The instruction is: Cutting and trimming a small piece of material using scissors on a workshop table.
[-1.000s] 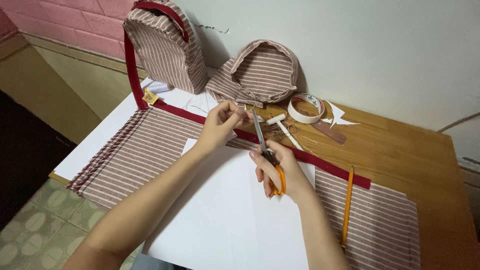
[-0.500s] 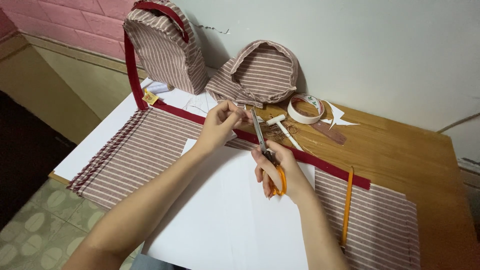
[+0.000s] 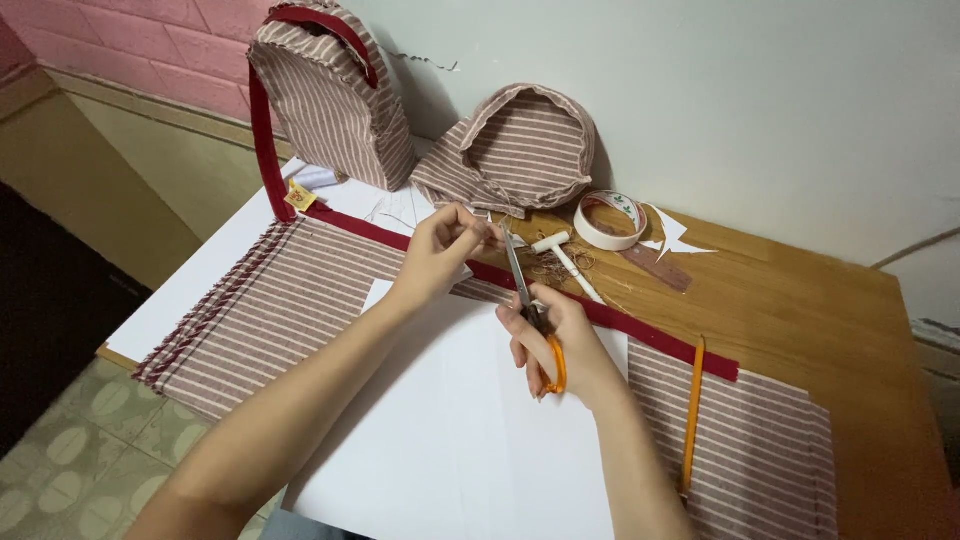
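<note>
My right hand [image 3: 560, 345] grips orange-handled scissors [image 3: 530, 300], their blades pointing up and away towards the far edge of a large white paper sheet [image 3: 450, 440]. My left hand [image 3: 440, 250] pinches the paper's far edge just left of the blade tips. The paper lies on red-and-white striped cloth [image 3: 270, 310] spread over the table, with a dark red band [image 3: 620, 320] running along the cloth's far side.
A striped fabric bag [image 3: 335, 95] with a red strap and a second striped piece [image 3: 520, 150] lean on the wall. A tape roll [image 3: 610, 220], a white-handled tool [image 3: 565, 255], paper scraps and a brown strip lie on the wooden table [image 3: 800, 300]. An orange pencil [image 3: 692, 410] rests on the cloth.
Both hands stay almost where they were. The scissors' blades and the left hand's pinch have shifted only slightly along the paper's edge.
</note>
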